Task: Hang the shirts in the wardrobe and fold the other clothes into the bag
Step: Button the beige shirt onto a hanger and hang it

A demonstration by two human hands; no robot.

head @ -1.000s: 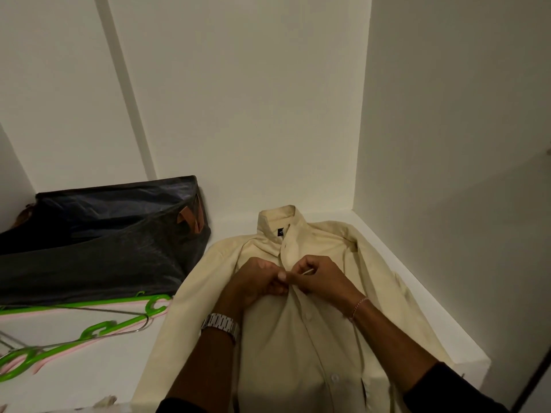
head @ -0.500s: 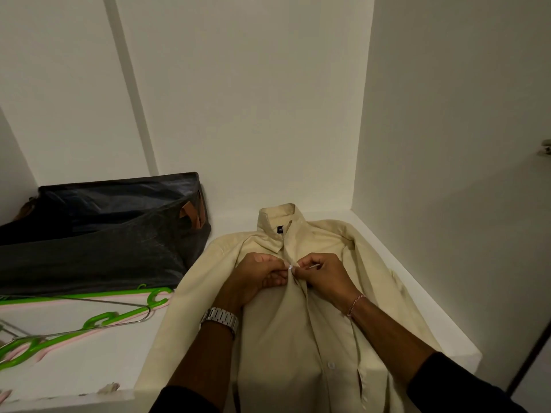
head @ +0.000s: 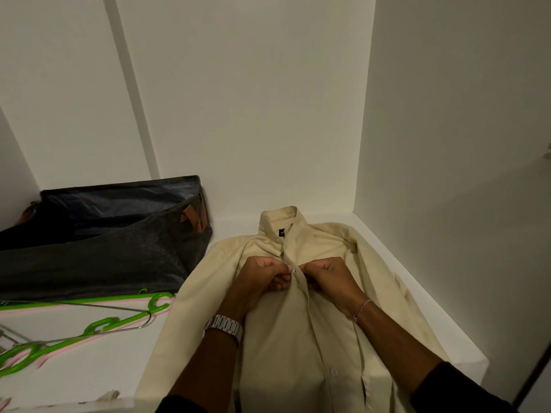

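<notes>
We found the shelf (head: pixel 89 362) bearing the bag (head: pixel 98 245) at far left and the shirt (head: pixel 298 338) lying flat at right. Our left hand (head: pixel 256 281) and right hand (head: pixel 331 278) each pinched its front edge beside a button (head: pixel 293 270); hangers (head: pixel 98 326) lay near left.

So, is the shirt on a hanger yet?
No, the shirt lies flat on the shelf, with the hangers beside it.
</notes>
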